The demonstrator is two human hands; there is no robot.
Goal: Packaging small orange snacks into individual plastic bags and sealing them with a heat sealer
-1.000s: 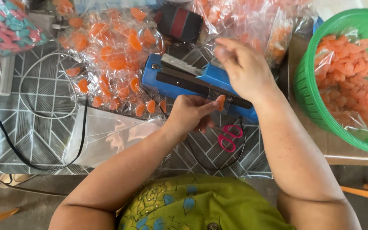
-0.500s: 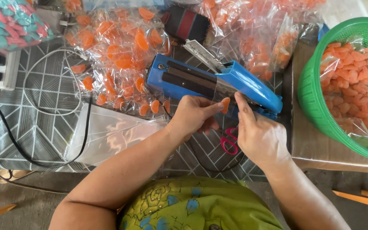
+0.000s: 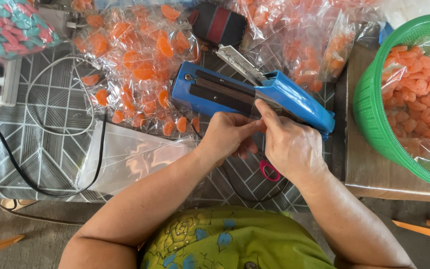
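Surface: mat (image 3: pixel 51 149) with grey geometric lines. On it: blue heat sealer (image 3: pixel 215 92) (centre), clear bags of orange sweets (image 3: pixel 140 55), empty bags (image 3: pixel 130 157), cables (image 3: pixel 36 184), possibly scissors (image 3: pixel 269 172).

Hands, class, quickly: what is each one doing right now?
Left hand: fingers curled, pinching a small clear bag against the blue heat sealer.
Right hand: fingers closed, pressing the same bag at the sealer's edge.

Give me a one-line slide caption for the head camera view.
Both hands, left and right, pinch a small clear bag at a blue heat sealer, amid packets of orange candies.
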